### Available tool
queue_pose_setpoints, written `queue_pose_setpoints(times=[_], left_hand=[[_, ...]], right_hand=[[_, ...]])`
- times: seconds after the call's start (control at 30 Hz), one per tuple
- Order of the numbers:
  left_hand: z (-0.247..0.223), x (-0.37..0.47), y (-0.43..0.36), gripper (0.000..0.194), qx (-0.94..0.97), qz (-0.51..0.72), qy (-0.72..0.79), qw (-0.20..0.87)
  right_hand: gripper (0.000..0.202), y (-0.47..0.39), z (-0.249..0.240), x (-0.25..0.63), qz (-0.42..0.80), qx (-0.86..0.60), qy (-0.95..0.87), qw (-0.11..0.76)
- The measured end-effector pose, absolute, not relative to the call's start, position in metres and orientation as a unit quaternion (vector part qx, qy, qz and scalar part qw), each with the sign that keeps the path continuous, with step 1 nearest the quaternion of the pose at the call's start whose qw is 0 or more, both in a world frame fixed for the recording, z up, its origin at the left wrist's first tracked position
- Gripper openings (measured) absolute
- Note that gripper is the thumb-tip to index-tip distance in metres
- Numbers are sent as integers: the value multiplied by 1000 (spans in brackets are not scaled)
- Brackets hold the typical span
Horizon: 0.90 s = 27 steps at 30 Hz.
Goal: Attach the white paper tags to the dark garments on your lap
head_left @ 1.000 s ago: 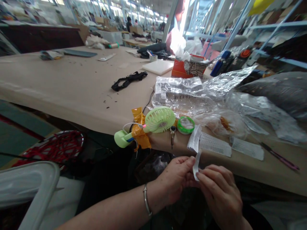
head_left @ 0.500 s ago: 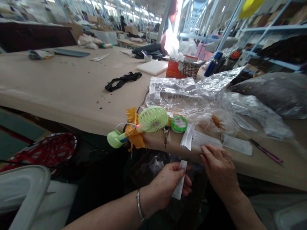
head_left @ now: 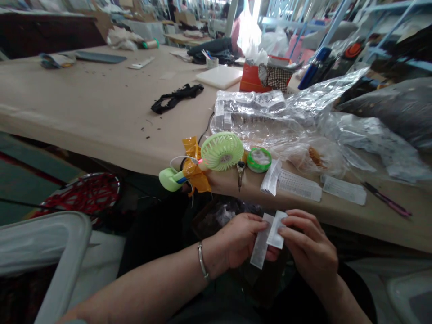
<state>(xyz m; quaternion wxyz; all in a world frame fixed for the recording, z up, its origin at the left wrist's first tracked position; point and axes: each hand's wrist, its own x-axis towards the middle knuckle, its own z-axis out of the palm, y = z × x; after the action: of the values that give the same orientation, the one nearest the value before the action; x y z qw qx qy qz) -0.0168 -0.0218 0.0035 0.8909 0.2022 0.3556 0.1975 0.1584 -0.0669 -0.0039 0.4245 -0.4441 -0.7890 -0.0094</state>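
A narrow white label strip (head_left: 259, 249) is pinched between the thumb and fingers of my left hand (head_left: 241, 238). My right hand (head_left: 310, 245) grips a second, shorter white label (head_left: 277, 231) by its right edge. The two labels overlap in front of the table's edge, above my lap. On the table just beyond lie a folded stack of white labels (head_left: 271, 177), a printed label sheet (head_left: 299, 185) and another printed sheet (head_left: 344, 190). The print on the held labels is too small to read.
A green fan (head_left: 222, 151) is taped to the table edge (head_left: 141, 153). Beside it are a small screwdriver-like tool (head_left: 240, 173) and a round green container (head_left: 258, 159). Clear plastic bags (head_left: 249, 128) spread behind. Purple-handled snips (head_left: 388, 200) lie at the right. A white tub (head_left: 76, 225) stands lower left.
My right hand has left the printed sheets on the table and come down to my left hand, now holding a short label against the strip. The camera view has tilted down somewhat.
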Motion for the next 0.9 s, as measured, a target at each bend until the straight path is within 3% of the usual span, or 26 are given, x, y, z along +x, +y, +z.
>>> queue_pose_setpoints(times=[0.33,0.7,0.8,0.9], left_hand=[[7,-21,-28,5,149,218,324,909],[6,-16,-32,17,169,208,350,898],[5,-17,-32,20,178,196,348,899],[2,-19,-31,23,198,163,378,890]], right_hand=[[16,-87,-10,144,34,-397,-851,342],[14,-89,-11,140,25,-375,-859,347],[21,-88,-10,151,20,-382,-854,351],[35,-79,-9,183,-55,-479,-801,357]])
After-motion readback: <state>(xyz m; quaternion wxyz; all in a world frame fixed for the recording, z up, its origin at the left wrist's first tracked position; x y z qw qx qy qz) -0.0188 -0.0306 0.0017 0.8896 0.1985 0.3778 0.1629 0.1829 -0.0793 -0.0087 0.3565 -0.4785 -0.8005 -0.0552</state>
